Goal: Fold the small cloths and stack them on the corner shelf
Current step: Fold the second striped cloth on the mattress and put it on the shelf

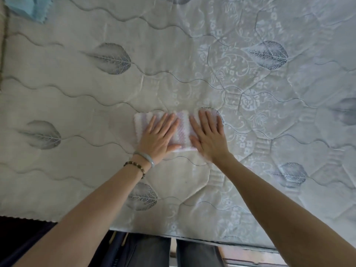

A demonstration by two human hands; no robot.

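On the quilted mattress [96,89], left hand [159,135] and right hand [209,135] press flat-fingered on the striped cloth [183,130], likely flattening its fold; blue cloth [27,8] waits far-left of it

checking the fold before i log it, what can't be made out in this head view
All from the head view:
1. Striped cloth: the left hand and right hand press flat on it and cover most of it, so its fold count is hidden.
2. Blue cloth: cut off by the top left edge; folded or not, unknown.
3. Corner shelf: outside the frame.
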